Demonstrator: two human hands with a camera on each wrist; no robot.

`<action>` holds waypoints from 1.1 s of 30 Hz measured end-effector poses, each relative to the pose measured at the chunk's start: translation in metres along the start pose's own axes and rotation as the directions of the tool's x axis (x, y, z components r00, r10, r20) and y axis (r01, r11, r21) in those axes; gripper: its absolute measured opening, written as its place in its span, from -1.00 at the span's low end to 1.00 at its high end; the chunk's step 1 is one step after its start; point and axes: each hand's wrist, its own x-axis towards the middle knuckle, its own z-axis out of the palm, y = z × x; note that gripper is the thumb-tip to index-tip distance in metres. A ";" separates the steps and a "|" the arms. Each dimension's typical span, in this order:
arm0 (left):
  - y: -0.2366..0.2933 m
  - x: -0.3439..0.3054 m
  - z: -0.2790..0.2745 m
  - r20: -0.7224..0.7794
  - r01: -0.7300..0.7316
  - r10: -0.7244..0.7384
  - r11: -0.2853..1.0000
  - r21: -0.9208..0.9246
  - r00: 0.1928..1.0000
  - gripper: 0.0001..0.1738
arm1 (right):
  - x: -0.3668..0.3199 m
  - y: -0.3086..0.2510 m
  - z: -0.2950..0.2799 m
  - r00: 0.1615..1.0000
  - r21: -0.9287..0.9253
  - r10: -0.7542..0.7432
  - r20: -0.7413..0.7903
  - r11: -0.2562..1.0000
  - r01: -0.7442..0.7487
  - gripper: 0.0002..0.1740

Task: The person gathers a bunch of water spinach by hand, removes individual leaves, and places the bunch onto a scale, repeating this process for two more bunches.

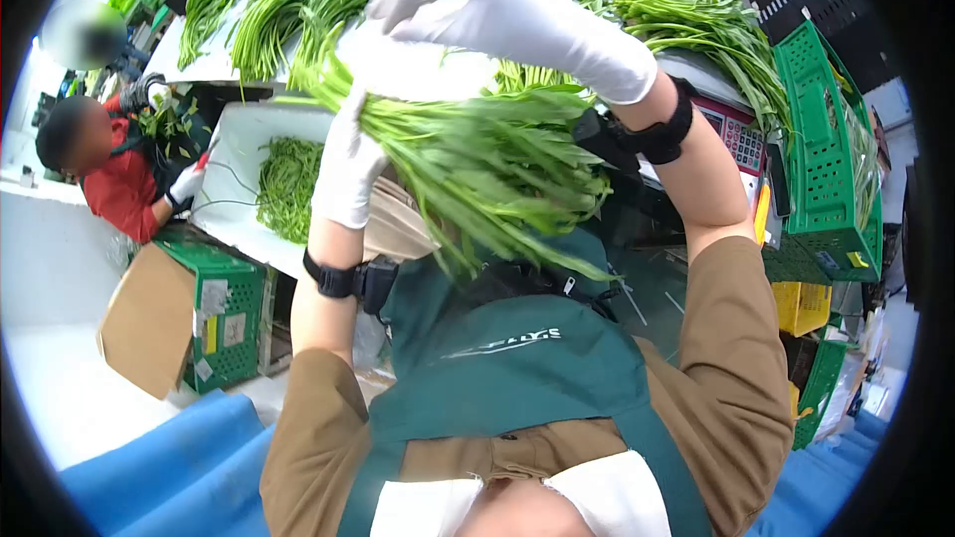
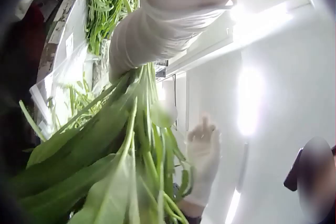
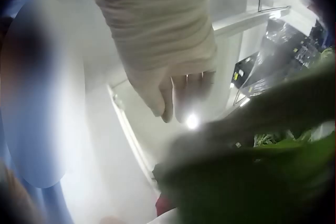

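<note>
bunch of leafy greens point(image 1: 487, 169) sits mid-frame in the head view, stem ends toward the upper left and leaves fanning to the lower right. the left hand point(image 1: 350, 164) grips it near the stem ends, fingers closed round the stalks; holding it there probably keeps the stalks together while the leaves hang free. the right hand point(image 1: 497, 5), at top centre, is above the bunch with its fingers loosely bent and nothing held, apart from the leaves, perhaps so as not to crush them.

other greens point(image 1: 298, 15) lie at the upper left on the desk point(image 1: 686, 68), stalks roughly side by side, which likely makes them easy to gather. a red keypad device point(image 1: 741, 139) sits at the right, beside a green crate point(image 1: 826, 159). left of centre, a white tub point(image 1: 234, 134) holds loose greens point(image 1: 288, 189), its walls presumably containing them.
</note>
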 end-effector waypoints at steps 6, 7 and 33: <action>0.047 -0.024 -0.014 0.122 -0.354 0.371 0.664 0.658 0.921 -0.65 | -0.097 0.072 -0.019 0.843 0.349 0.520 -0.138 0.822 -0.450 -0.65; 0.051 -0.021 -0.034 0.327 -0.402 0.485 0.057 0.914 0.811 -0.64 | -0.120 0.071 -0.013 0.791 0.367 0.595 -0.143 0.774 -0.517 -0.67; 0.021 -0.105 -0.147 -0.499 0.154 0.130 0.859 0.489 0.857 -0.52 | -0.151 -0.025 0.005 0.837 0.314 0.286 -0.466 0.938 -0.146 -0.51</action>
